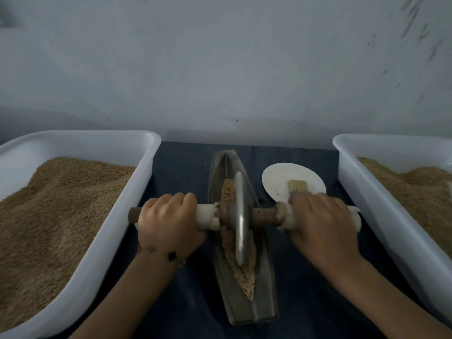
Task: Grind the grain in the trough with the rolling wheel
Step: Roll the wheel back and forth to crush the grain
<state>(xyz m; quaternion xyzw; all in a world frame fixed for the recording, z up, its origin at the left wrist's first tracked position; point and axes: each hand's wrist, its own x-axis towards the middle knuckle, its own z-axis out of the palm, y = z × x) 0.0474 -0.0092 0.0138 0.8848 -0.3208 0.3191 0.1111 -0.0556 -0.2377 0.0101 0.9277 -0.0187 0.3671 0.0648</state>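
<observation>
A long boat-shaped metal trough (265, 307) lies lengthwise in the middle of the table, holding brown grain (244, 277). A thin metal rolling wheel (239, 223) stands upright in the trough on the grain, on a wooden axle (264, 215) that crosses it. My left hand (168, 221) grips the cloth-wrapped left end of the axle. My right hand (320, 223) grips the cloth-wrapped right end. The grain under the wheel is partly hidden.
A white tub (107, 241) full of brown grain stands at the left, and a second white tub (381, 211) with grain at the right. A white plate (281, 179) with a small brush (297, 187) sits behind my right hand. A dark blue cloth (186, 172) covers the table; a wall rises behind.
</observation>
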